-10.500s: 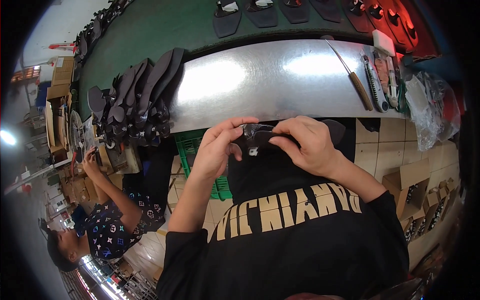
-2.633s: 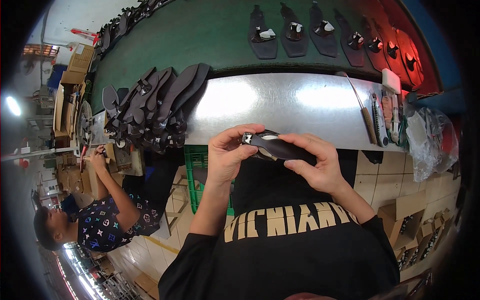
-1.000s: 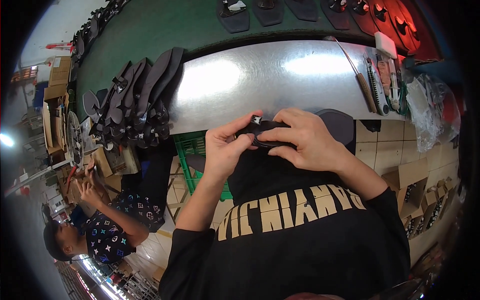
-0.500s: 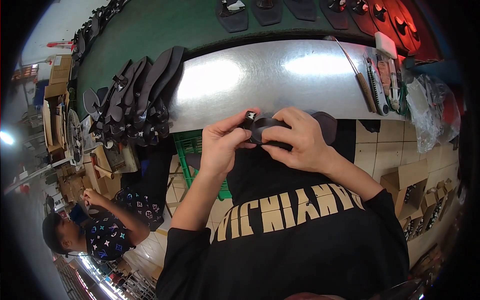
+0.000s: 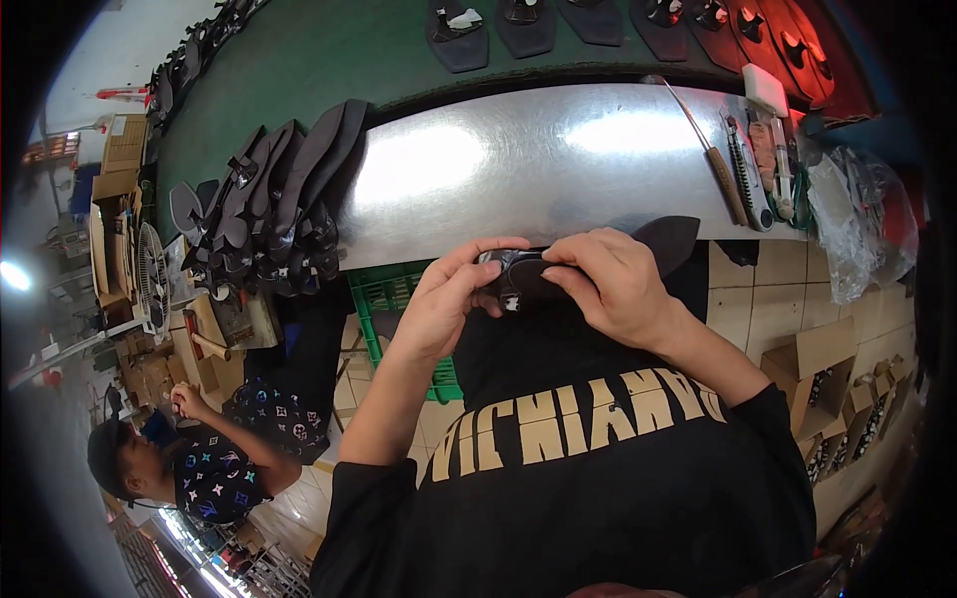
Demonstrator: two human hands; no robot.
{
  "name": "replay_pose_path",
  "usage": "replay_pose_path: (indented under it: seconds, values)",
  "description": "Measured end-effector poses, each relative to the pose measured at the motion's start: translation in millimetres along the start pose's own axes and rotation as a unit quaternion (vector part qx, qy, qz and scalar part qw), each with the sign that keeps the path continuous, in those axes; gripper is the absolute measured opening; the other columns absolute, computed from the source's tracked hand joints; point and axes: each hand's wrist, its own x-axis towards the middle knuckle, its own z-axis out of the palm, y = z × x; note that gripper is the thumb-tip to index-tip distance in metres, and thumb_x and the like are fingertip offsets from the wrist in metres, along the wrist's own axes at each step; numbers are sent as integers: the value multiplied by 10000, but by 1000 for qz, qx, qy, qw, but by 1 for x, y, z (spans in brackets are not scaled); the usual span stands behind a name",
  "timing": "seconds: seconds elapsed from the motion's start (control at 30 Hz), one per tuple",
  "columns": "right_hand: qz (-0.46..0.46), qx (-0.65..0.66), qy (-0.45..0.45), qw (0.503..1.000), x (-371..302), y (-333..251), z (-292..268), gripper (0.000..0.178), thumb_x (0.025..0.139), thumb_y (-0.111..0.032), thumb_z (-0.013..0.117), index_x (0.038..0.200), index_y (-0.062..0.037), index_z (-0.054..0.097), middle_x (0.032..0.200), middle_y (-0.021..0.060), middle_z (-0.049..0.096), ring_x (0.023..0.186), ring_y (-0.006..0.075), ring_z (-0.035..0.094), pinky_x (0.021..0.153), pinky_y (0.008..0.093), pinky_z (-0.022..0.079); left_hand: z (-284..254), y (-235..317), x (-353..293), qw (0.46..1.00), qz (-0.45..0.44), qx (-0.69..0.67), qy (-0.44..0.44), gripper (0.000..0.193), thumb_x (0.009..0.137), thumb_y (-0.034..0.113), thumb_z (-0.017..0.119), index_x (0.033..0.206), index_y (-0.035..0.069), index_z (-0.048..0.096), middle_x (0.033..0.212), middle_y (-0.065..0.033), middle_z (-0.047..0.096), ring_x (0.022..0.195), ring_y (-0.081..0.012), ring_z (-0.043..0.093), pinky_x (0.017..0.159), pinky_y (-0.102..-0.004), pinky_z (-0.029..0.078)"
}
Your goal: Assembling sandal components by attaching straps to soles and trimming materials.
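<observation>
Black sole (image 5: 675,242) in fingers (image 5: 580,251) flanks open worktop (image 5: 528,184) edge.

Shoe workshop: green surface (image 5: 389,50) bearing a row and heap of dark soles (image 5: 458,48); metal surface (image 5: 538,174) with awl (image 5: 726,187) and cutter (image 5: 750,184); cartons (image 5: 825,344) on tiled floor (image 5: 778,264); fan (image 5: 152,274); co-worker (image 5: 239,453) alongside.

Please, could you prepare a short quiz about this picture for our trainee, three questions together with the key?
1. What do the left grip and right grip hold?
a) a clear plastic bag
b) a dark sandal
c) a cardboard box

2. True or false: the wooden-handled tool lies on the right part of the metal plate.

3. Fill in the colour: the plastic crate seen below the plate's edge is ____.

Key: 1 b; 2 true; 3 green.
</observation>
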Motion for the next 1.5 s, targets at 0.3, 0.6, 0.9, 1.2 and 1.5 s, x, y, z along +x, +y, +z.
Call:
replay_pose_path:
  seconds: [0.3, 0.6, 0.9, 1.2, 1.5]
  values:
    - [-11, -12, -28, 999, -2, 1, 0, 186, 758, -65, 755, 831, -33, 587, 703, 86, 600, 615, 248, 581, 559, 334, 451, 14, -3, -2, 998, -13, 59, 27, 286, 937, 103, 486, 1180, 23, 612, 907, -22, 638, 707, -55, 566, 546, -190, 487]
    - [93, 76, -55, 991, -5, -1, 2, 147, 800, -101, 727, 875, -23, 628, 744, 97, 642, 651, 230, 627, 585, 313, 474, 14, -20, -3, 968, 89, 213, 95, 167, 904, 119, 591, 1007, 8, 661, 696, 34, 590, 566, -16, 491, 529, -184, 424]
    - [276, 365, -239, 857, 28, 18, -24, 122, 834, -101, 687, 910, -6, 676, 850, 94, 687, 800, 168, 639, 733, 261, 479, 15, 0, 1, 986, 115, 107, 51, 112, 849, 71, 605, 907, -11, 655, 720, -4, 605, 582, -39, 500, 504, -192, 386]
    - [129, -401, 204, 884, 10, 102, -80, 381, 822, -17, 610, 1201, 4, 582, 1105, 170, 579, 1008, 342, 530, 866, 397, 438, -58, -46, 28, 952, 103, -222, 182, 399, 908, 196, 567, 1272, 44, 516, 1167, -63, 611, 1000, -188, 627, 604, -207, 493]
    - [258, 172, 32, 950, -5, 49, -33, 209, 923, -42, 541, 1105, -38, 645, 740, 25, 594, 627, 65, 529, 607, 221, 437, -11, -32, 44, 891, -21, -433, 135, 352, 895, 255, 621, 1197, 93, 544, 1185, -90, 617, 1080, -239, 620, 526, -221, 451]
